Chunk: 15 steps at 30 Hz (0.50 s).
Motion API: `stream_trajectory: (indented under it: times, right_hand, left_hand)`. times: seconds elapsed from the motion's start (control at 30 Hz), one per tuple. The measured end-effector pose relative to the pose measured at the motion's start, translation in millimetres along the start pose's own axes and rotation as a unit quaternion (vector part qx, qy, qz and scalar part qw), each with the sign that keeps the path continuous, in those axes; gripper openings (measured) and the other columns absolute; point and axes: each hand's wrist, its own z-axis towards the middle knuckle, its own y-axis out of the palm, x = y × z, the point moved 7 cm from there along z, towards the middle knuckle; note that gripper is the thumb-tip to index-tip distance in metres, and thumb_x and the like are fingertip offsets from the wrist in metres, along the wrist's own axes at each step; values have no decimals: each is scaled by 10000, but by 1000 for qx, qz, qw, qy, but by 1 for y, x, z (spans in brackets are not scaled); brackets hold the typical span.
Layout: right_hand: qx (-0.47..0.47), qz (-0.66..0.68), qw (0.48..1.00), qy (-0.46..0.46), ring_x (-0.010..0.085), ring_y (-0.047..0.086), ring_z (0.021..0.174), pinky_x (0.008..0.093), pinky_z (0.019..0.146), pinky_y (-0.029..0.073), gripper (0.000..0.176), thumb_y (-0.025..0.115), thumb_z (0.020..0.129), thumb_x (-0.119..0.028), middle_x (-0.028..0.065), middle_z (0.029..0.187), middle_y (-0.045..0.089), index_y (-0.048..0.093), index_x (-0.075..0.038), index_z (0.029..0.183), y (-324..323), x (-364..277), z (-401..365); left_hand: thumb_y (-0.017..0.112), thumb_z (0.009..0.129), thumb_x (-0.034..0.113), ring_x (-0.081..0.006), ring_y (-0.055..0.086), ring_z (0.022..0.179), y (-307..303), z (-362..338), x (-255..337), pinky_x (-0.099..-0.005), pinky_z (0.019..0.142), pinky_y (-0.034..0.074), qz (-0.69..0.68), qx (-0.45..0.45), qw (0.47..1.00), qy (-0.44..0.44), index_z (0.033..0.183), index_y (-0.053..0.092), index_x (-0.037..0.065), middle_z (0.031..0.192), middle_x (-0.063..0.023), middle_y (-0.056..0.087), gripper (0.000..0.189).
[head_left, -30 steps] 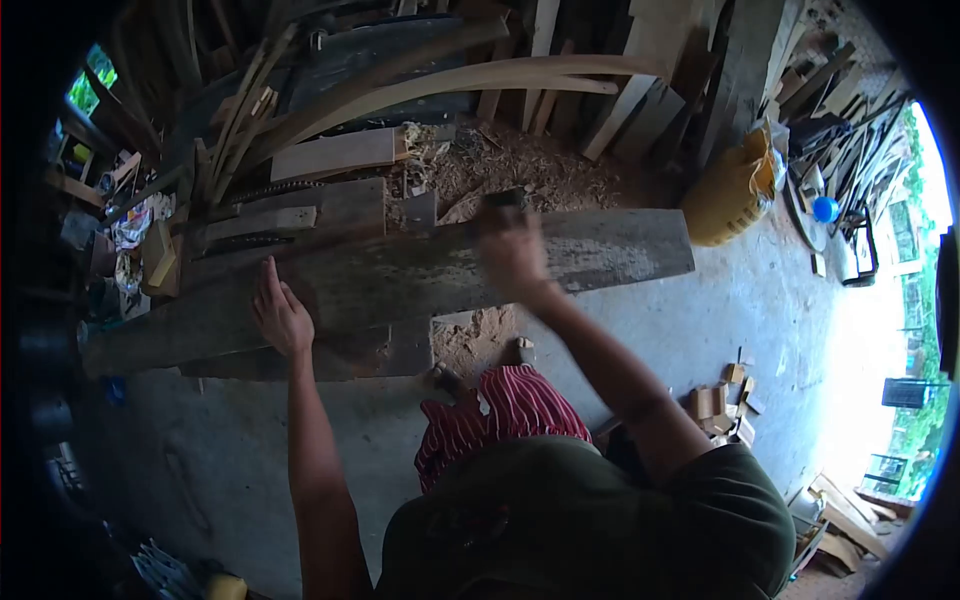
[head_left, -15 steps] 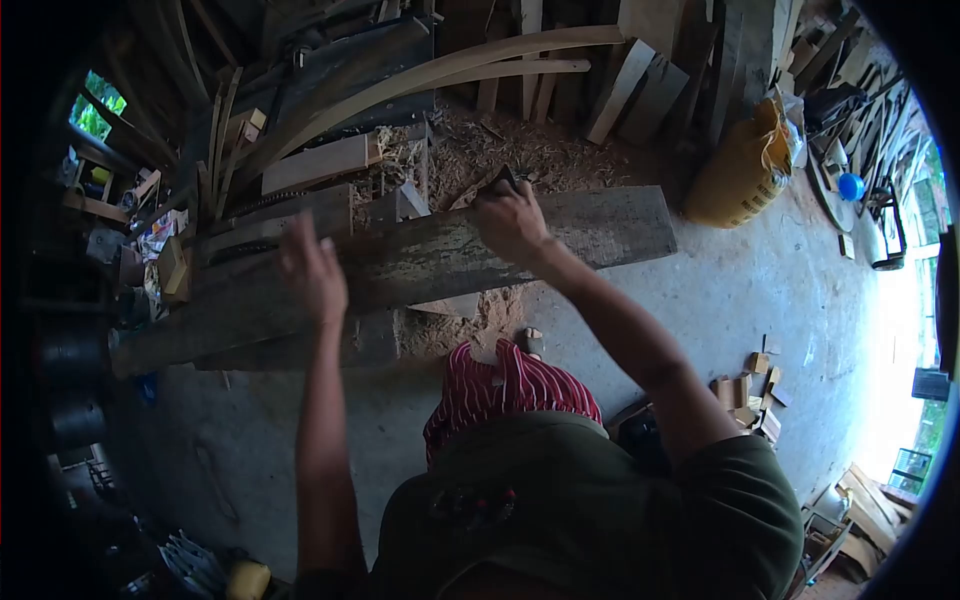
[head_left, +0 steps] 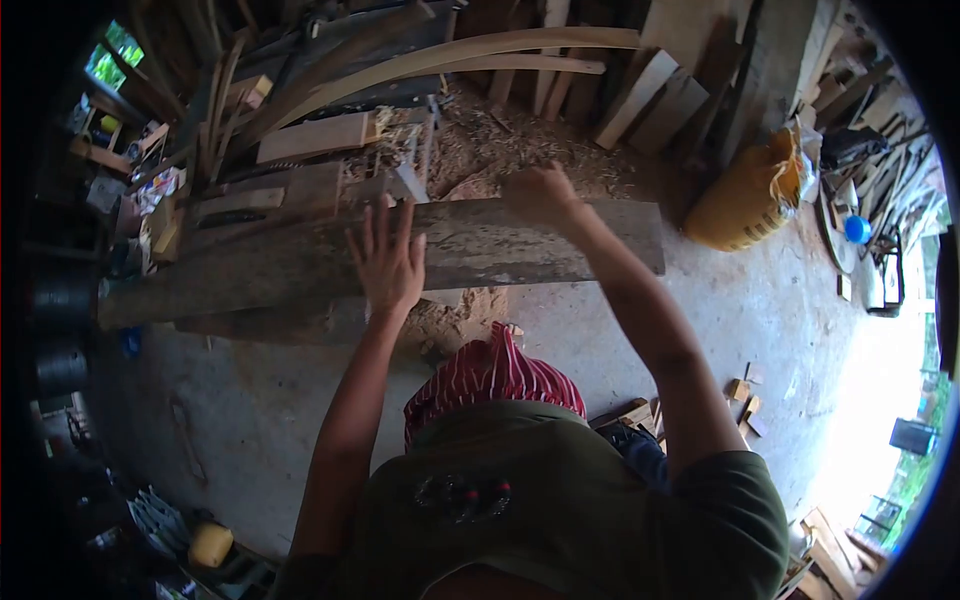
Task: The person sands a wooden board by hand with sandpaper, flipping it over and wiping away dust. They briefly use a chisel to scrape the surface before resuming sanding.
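Observation:
A long, weathered wooden plank [head_left: 480,238] lies across in front of me, its grey-brown surface rough and patchy. My left hand [head_left: 390,262] is over its middle with the fingers spread, apparently laid flat on the wood. Toward the plank's right part, my right hand [head_left: 545,195] is closed at the far edge and a little blurred. Whatever sits inside its fingers is hidden from this angle.
Behind the plank are a workbench with a light wooden block [head_left: 315,137], wood shavings [head_left: 500,140] and a long curved strip [head_left: 450,58]. A yellow sack [head_left: 745,195] stands right. Boards [head_left: 640,95] lean at the back; offcuts [head_left: 740,400] lie on the floor.
My left hand has moved right along the plank, its fingers now spread. My right hand has shifted slightly right; the dark object seen at its fingers before no longer shows. The view has shifted slightly.

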Motion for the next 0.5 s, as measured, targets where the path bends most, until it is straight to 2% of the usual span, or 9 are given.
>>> stream_trajectory:
  times: [0.07,0.1,0.13,0.17,0.2,0.27,0.3,0.37,0.5]
  right_hand:
    - [-29,-118,992,-27,219,644,1025,425,811,532,205,529,903,-237,67,1114,668,685,-120,968,-29,-15,-26]
    - [-140,-130,981,25,210,639,1046,434,853,521,211,522,901,-237,55,1113,670,688,-124,967,-23,19,-33]
    - [-112,-130,985,13,192,636,1077,446,852,530,192,535,888,-199,42,1111,680,696,-116,950,11,82,-31]
    - [-112,-99,986,67,178,627,1109,452,877,530,250,550,870,-174,36,1164,669,680,-124,1078,6,126,-53]
    - [-251,-194,947,45,223,619,1140,457,953,485,341,513,902,-187,38,1247,637,613,-151,1227,38,183,-58]
    - [-33,-75,995,-54,248,583,1196,410,987,455,380,467,937,-185,96,1298,605,549,-168,1307,43,251,-81]
    - [-35,-74,995,-56,248,583,1196,410,987,455,380,467,937,-185,96,1298,605,549,-168,1307,16,240,-105]
    - [-148,-164,965,139,238,547,1229,347,981,447,346,419,981,-220,122,1319,579,559,-161,1292,-42,149,-100]
    - [-146,-175,968,108,210,568,1187,317,935,472,363,396,996,-276,124,1312,579,556,-161,1301,-38,105,-98]
  left_hand:
    - [393,1013,429,-317,216,1458,2,0,-1,-606,1167,115,4,1,1000,0,1523,278,333,1598,-42,220,532]
    - [388,1015,427,-315,213,1460,3,0,-2,-602,1170,115,16,-4,1000,-2,1522,282,334,1597,-36,225,526]
    - [383,1017,424,-313,211,1461,3,0,-3,-598,1172,114,30,-8,999,-6,1520,286,336,1596,-30,229,520]
    - [375,1020,423,-308,218,1460,1,0,-2,-593,1175,114,24,1,1000,-5,1516,296,339,1591,-24,243,509]
    - [375,1020,423,-308,218,1460,1,1,-3,-593,1175,114,23,2,1000,-12,1516,296,339,1591,-24,243,509]
    - [375,1020,425,-302,229,1457,1,-1,-2,-596,1173,120,31,5,1000,-3,1511,311,337,1588,-21,252,503]
    - [375,1020,425,-302,229,1457,-1,-2,-4,-596,1173,120,32,2,999,-5,1511,311,337,1588,-21,252,503]
    - [377,1020,423,-301,242,1454,-1,0,1,-597,1171,127,33,-5,999,5,1510,320,315,1582,-45,266,505]
    - [454,999,384,-325,299,1425,-6,1,4,-610,1148,167,8,5,1000,12,1482,382,249,1521,-122,365,507]
